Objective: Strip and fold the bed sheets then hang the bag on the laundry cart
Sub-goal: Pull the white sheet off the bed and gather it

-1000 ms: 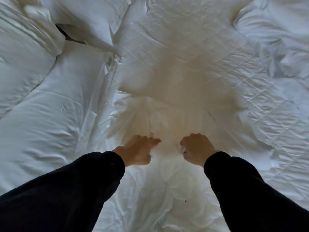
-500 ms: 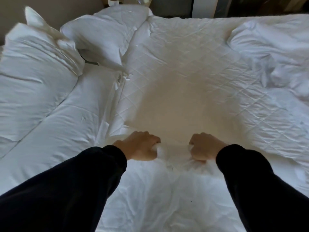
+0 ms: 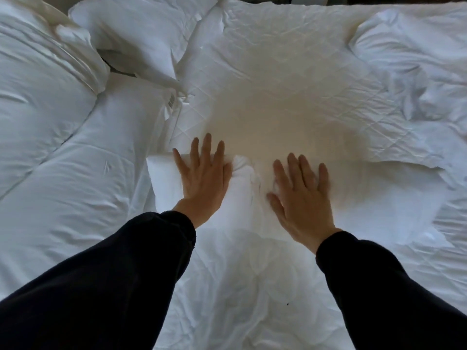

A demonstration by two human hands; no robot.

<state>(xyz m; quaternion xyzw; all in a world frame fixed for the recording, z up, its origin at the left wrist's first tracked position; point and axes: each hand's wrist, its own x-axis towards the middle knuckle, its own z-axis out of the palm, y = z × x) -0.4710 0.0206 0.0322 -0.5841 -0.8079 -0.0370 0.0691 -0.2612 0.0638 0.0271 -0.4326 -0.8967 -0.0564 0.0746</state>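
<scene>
A white bed sheet point(image 3: 242, 261) lies folded over on the quilted mattress pad point(image 3: 278, 79), its folded edge running across the middle of the bed. My left hand point(image 3: 204, 173) lies flat on the left part of that fold, fingers straight and spread. My right hand point(image 3: 302, 193) presses flat on the sheet to the right of a small bunched ridge of cloth point(image 3: 243, 170). Both arms wear black sleeves. No bag or laundry cart is in view.
White pillows point(image 3: 131, 26) are piled at the upper left, beside a white duvet point(image 3: 63, 178) along the left side. More crumpled white bedding point(image 3: 417, 66) lies at the upper right. A dark strip of room shows past the far edge of the bed.
Both hands gripped the sheet edge in fists and drew it towards me; now they have let go and lie flat with fingers spread on the folded sheet.
</scene>
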